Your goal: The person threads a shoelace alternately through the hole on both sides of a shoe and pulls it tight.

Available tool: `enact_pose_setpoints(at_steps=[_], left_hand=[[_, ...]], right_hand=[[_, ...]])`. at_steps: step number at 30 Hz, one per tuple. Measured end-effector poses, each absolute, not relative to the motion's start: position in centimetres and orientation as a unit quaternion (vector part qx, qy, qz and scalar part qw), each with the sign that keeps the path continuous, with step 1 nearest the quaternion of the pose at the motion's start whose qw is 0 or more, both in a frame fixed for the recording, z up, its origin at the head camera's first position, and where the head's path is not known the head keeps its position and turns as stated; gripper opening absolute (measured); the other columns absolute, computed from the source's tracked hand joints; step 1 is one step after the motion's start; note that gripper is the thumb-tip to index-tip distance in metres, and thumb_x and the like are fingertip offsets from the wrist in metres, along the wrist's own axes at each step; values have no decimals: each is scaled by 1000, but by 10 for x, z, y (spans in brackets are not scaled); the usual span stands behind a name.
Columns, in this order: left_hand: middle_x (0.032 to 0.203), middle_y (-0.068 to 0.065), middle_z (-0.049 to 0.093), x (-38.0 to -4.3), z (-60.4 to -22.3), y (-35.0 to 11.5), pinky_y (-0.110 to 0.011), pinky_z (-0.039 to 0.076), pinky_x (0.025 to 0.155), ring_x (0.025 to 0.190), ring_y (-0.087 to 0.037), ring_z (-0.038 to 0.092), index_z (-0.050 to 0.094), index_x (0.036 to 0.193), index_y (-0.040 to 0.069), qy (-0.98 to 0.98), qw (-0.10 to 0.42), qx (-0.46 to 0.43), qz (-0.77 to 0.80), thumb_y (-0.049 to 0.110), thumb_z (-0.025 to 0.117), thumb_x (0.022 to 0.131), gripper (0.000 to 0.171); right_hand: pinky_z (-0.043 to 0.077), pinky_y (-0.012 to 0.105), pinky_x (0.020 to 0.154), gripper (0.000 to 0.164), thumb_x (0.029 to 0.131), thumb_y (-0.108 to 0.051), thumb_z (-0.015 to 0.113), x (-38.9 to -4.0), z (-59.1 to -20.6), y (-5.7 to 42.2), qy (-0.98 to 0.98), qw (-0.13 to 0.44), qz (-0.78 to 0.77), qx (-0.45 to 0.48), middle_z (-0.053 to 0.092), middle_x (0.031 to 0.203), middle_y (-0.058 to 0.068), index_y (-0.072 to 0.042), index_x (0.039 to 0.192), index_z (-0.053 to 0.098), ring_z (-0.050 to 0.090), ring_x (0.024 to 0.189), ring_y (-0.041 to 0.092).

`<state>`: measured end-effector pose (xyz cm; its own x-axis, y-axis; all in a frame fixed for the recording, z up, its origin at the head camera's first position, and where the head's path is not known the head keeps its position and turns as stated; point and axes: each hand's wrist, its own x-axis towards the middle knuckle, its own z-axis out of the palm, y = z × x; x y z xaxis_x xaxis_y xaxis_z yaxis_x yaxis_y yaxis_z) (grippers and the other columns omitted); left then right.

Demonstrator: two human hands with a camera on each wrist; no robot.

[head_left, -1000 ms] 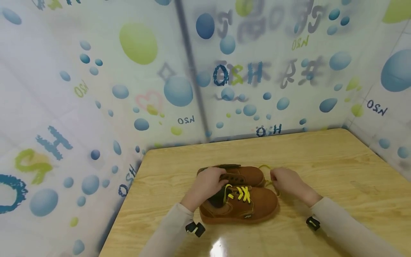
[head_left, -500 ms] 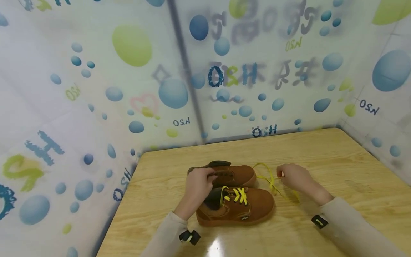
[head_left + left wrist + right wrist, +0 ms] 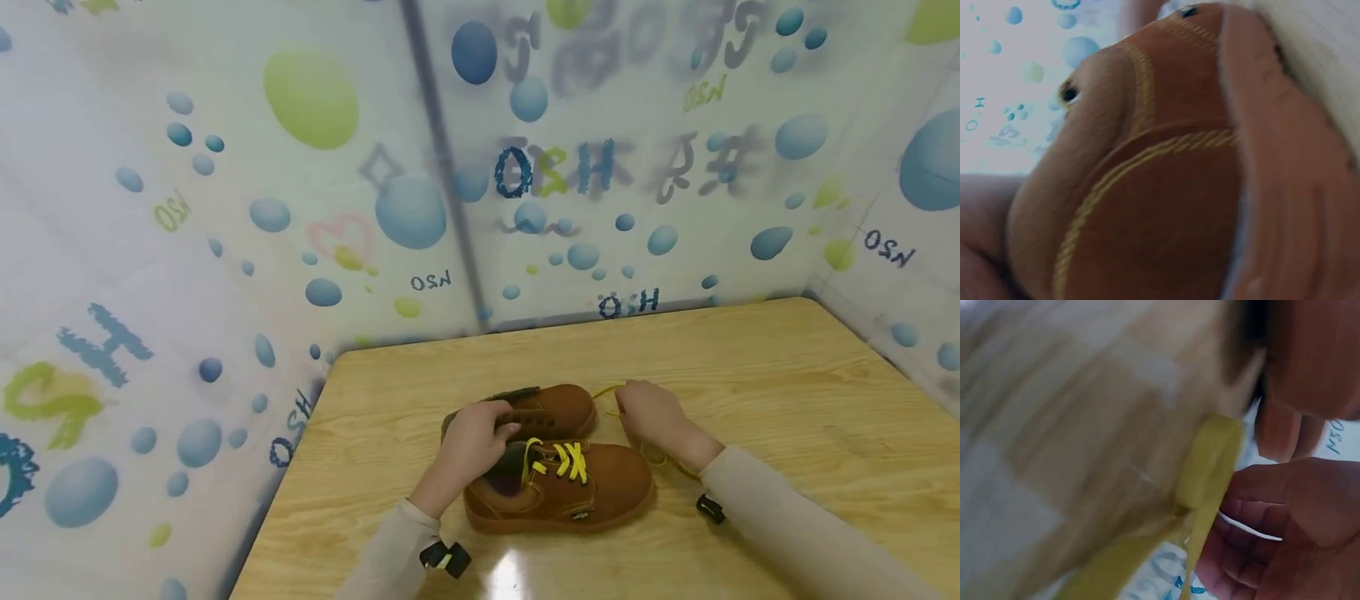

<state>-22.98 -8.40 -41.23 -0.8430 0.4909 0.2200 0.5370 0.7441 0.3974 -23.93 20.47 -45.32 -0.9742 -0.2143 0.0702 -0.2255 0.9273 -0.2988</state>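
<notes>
Two brown shoes lie side by side on the wooden table, toes to the right. The near shoe (image 3: pixel 618 483) is threaded with yellow laces (image 3: pixel 573 461) crossed over its front. On the far shoe (image 3: pixel 570 406), a row of bare eyelets shows and the dark tongue (image 3: pixel 517 393) is folded back. My left hand (image 3: pixel 468 446) grips the far shoe by its opening, thumb toward the eyelet flap; its brown side (image 3: pixel 1166 206) fills the left wrist view. Beyond the toes, my right hand (image 3: pixel 660 421) pinches a loose yellow shoelace (image 3: pixel 1210 462), part of which trails under the wrist.
The wooden table (image 3: pixel 780 400) extends to the right and behind the shoes. Its back edge meets a white wall (image 3: pixel 660 275) printed with blue and green drops. Dark straps are worn at both sleeves.
My right hand moved away from the toes with the loose shoelace, spreading it out, then came back left beside them. The left hand keeps its grip on the far shoe.
</notes>
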Motion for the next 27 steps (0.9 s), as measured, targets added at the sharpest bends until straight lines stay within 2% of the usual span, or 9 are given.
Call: enact_pose_setpoints(at_steps=[2, 5, 7, 9, 14, 19, 23, 27], left_hand=[[87, -3, 74, -233, -408, -80, -21, 39, 50, 48, -5, 47, 71, 109, 12, -935, 3, -285, -210, 20, 64, 97, 16], [106, -3, 75, -239, -402, -71, -26, 52, 64, 64, -10, 63, 67, 123, 13, -933, -34, -313, -173, 26, 63, 98, 28], [111, -2, 74, -244, -399, -65, -30, 56, 75, 77, -13, 69, 67, 124, 14, -928, -46, -335, -155, 28, 63, 98, 30], [109, 0, 75, -248, -399, -61, -28, 56, 79, 82, -11, 70, 69, 119, 14, -924, -49, -349, -147, 30, 62, 98, 27], [97, 3, 75, -254, -401, -59, -20, 51, 69, 72, -4, 64, 73, 107, 17, -916, -49, -369, -152, 25, 63, 98, 15], [99, 3, 76, -256, -402, -56, -20, 52, 73, 78, -6, 66, 74, 106, 17, -911, -48, -375, -164, 21, 62, 98, 14], [95, 0, 75, -257, -402, -55, -19, 48, 66, 67, -4, 59, 73, 105, 14, -909, -61, -364, -193, 19, 61, 99, 15], [93, -2, 75, -259, -403, -55, -18, 45, 64, 62, -3, 54, 73, 105, 12, -908, -63, -360, -205, 18, 61, 99, 15]], right_hand=[[33, 26, 50, 26, 88, 1, 55, -239, -454, 205, -980, 28, 165, 112, 52, 63, 1, -12, 66, 52, 43, 55, 13], [34, 26, 50, 20, 90, -2, 56, -236, -449, 205, -974, 59, 194, 106, 55, 63, 0, -11, 72, 55, 43, 54, 12], [37, 26, 51, 13, 92, -7, 59, -232, -444, 201, -965, 72, 227, 111, 59, 66, -1, -10, 79, 60, 47, 55, 10], [39, 26, 52, 8, 93, -9, 62, -227, -438, 193, -954, 72, 262, 129, 62, 69, -2, -10, 85, 63, 49, 57, 8], [42, 22, 56, 6, 91, -11, 67, -214, -429, 168, -933, 54, 305, 182, 63, 70, -7, -14, 85, 66, 51, 61, 3], [38, 19, 54, 14, 85, -10, 70, -205, -430, 154, -936, 102, 273, 200, 57, 65, -11, -20, 78, 63, 45, 57, 0], [37, 19, 55, 17, 83, -10, 71, -205, -432, 152, -935, 131, 256, 208, 55, 63, -13, -22, 75, 62, 42, 56, 0], [37, 18, 56, 17, 82, -10, 71, -207, -431, 153, -929, 129, 260, 229, 55, 64, -13, -22, 74, 63, 43, 58, -1]])
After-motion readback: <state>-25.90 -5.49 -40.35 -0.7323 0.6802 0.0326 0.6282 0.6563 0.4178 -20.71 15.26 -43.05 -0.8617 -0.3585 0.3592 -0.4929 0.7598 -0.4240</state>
